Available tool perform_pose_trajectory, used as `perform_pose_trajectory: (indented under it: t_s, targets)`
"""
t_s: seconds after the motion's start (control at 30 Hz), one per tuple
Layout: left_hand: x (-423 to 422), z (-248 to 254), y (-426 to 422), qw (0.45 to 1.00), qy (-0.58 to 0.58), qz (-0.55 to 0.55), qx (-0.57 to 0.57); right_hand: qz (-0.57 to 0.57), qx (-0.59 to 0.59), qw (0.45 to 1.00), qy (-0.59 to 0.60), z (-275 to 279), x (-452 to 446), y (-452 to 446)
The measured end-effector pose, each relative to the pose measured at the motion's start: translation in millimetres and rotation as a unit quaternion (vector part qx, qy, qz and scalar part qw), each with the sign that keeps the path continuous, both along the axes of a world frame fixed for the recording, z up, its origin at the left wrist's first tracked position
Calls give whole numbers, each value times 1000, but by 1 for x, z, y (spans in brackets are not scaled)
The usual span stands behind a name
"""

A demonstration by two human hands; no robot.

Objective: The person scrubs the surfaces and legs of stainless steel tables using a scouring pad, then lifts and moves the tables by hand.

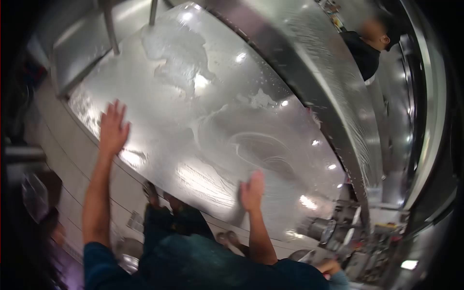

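Under your left hand (113,128), fingers loosely spread and empty, runs the metal table (164,116); your blurred right hand (253,192) seems empty, finger spread unclear. Suds (262,99) beyond its fingers suggest unfinished work.

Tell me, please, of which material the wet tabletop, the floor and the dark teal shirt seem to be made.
Tabletop: probably stainless steel, smooth and shiny; grey, with bright reflections.
Floor: likely pale, fairly matte tile, ceramic or stone; thin dark lines cross it.
Shirt: apparently matte fabric; it drapes, but blur hides the weave.
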State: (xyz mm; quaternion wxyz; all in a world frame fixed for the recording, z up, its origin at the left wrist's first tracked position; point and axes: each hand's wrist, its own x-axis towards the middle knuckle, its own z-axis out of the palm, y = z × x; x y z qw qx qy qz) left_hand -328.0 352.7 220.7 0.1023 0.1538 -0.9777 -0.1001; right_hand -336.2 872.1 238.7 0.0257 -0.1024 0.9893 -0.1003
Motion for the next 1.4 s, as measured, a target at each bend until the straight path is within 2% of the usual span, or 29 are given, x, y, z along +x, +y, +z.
perform_pose_trajectory:
  t_s: [0.13, 0.2, 0.27, 0.33, 0.37, 0.4, 0.43, 0.47, 0.53, 0.63, 0.7, 0.73, 0.77, 0.8, 0.87, 0.9, 0.93, 0.97, 1.0, 1.03, 1.07, 1.1, 1.13, 1.17, 1.2, 1.23, 1.27, 1.3, 1.4]
  targets:
    - [17, 9, -7, 983, -36, 173, -58, -172, 23, 985, -12, -30, -89, 158]
    - [5, 18, 2, 973, -38, 225, -39, -213, 29, 976, -16, -35, -161, 158]
    - [3, 2, 2, 960, -12, 276, -35, -204, 50, 978, -1, -10, -234, 90]
    - [0, -5, -2, 957, -10, 289, -24, 13, 155, 984, 82, -80, -348, 79]
    - [3, -6, -3, 958, -6, 286, -18, 6, 1, 997, 73, -51, -348, -11]
    - [5, -8, -2, 956, -9, 290, -41, 125, 48, 982, 136, -80, -373, -44]
    - [4, -10, -2, 953, -7, 296, -64, 239, 297, 922, 68, -50, -354, -114]
    - [5, -15, -4, 956, 18, 286, -57, 233, 38, 969, 78, -68, -335, -158]
    - [7, -24, -8, 955, 28, 289, -67, 291, -121, 949, -6, -28, -230, -236]
    - [8, -31, -9, 953, 33, 288, -89, 398, -64, 914, -43, 1, -120, -213]
    - [7, -30, -10, 953, 32, 289, -88, 398, -69, 911, -84, 7, -106, -136]
    - [5, -25, -7, 947, -6, 307, -98, 310, 23, 944, -113, 8, -108, -98]
    - [5, -25, -9, 944, -11, 315, -96, 257, 20, 965, -52, -4, -120, -43]
    - [6, -29, -11, 948, 19, 304, -89, 200, -9, 980, -18, -17, -144, 10]
    - [7, -31, -10, 953, 46, 288, -84, 23, 51, 998, -39, -14, -209, 70]
    - [5, -27, -11, 951, 46, 292, -85, 3, 68, 998, -8, -28, -260, 99]
    - [4, -24, -9, 951, 26, 295, -87, 64, 127, 990, 19, -55, -329, 144]
    - [5, -23, -7, 950, 7, 298, -91, -7, 20, 1000, 16, -46, -365, 106]
    - [5, -23, -7, 949, 6, 302, -92, 46, 25, 998, 26, -37, -396, 65]
    - [6, -24, -7, 950, 14, 299, -89, 8, 33, 999, 24, -34, -426, 11]
    - [5, -24, -7, 951, 21, 295, -87, 147, 175, 971, 71, -55, -475, -12]
    - [4, -23, -8, 950, 19, 298, -91, 176, 115, 971, 112, -75, -505, -58]
    - [3, -24, -7, 950, 8, 300, -89, 257, 94, 960, 65, -44, -466, -137]
    - [4, -24, -7, 949, -3, 304, -87, 209, -49, 976, 39, -44, -438, -202]
    - [4, -23, -5, 946, -13, 308, -106, 297, -6, 953, 60, -67, -428, -239]
    - [5, -25, -6, 944, -13, 312, -104, 275, -63, 959, -26, -27, -346, -283]
    - [7, -30, -7, 948, 0, 302, -97, 338, -37, 940, -33, -22, -305, -295]
    - [7, -31, -11, 951, 16, 293, -93, 396, -78, 915, -15, -26, -267, -293]
    - [5, -19, -5, 948, -29, 307, -83, 463, -24, 885, -48, -2, -198, -227]
